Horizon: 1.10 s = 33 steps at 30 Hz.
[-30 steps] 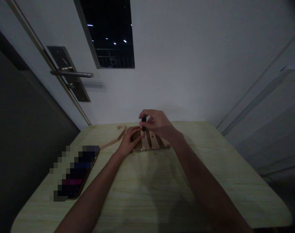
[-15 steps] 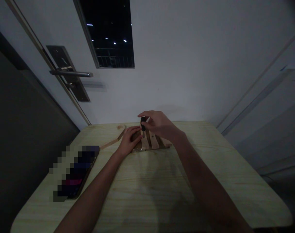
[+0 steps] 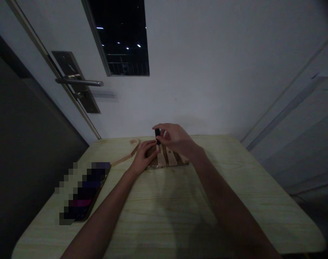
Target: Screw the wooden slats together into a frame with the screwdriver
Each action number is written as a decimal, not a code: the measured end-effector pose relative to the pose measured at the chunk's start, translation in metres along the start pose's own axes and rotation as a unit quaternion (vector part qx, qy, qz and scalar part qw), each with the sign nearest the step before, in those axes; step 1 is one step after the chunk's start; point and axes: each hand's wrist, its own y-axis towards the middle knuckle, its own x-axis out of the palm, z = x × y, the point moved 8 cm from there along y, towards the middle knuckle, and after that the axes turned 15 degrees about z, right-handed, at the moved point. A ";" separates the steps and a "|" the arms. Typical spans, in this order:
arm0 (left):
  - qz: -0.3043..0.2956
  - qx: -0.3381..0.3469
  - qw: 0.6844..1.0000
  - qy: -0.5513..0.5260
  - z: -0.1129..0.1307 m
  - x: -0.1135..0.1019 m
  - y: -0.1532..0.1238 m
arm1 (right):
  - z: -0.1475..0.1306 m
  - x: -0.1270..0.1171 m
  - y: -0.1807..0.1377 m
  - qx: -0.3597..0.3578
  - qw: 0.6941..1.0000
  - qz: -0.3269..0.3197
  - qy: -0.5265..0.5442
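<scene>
Near the far edge of the tabletop (image 3: 180, 205), about midway along it, lies a slatted wooden piece (image 3: 168, 159): pale slats side by side on a darker base. We rest our left hand (image 3: 142, 155) palm down on its left end, with the fingers laid flat on the wood rather than curled around anything. Our right hand (image 3: 175, 139) hovers over the slats with its fingertips pinched around a small black-handled tool (image 3: 158, 137). The tool stands roughly upright, with its lower end pointing down at the slat just beside our left fingertips. The light is too dim for us to tell whether the tip touches the wood.

A thin wooden strip (image 3: 124, 158) lies loose to the left of the piece and runs diagonally toward the far-left corner. Its far end is just beside our left hand. A phone (image 3: 84, 190), its screen blurred out, lies along the left edge, well apart from the work.

Beyond the tabletop rises a pale wall (image 3: 207, 72) with a dark window (image 3: 121, 39). To the left of the window, a metal door handle (image 3: 80, 82) sticks out from its plate.
</scene>
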 end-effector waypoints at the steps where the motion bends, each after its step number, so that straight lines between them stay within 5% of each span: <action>1: -0.003 0.000 1.000 0.000 0.001 0.000 0.000 | 0.000 0.000 0.000 -0.004 1.000 -0.001 0.001; 19: 0.004 0.005 1.000 -0.007 -0.001 -0.001 0.000 | 0.002 0.005 -0.003 0.058 0.995 -0.021 0.074; 33: 0.001 0.001 1.000 -0.007 0.000 -0.001 0.000 | -0.003 0.003 -0.004 0.022 0.999 -0.025 -0.010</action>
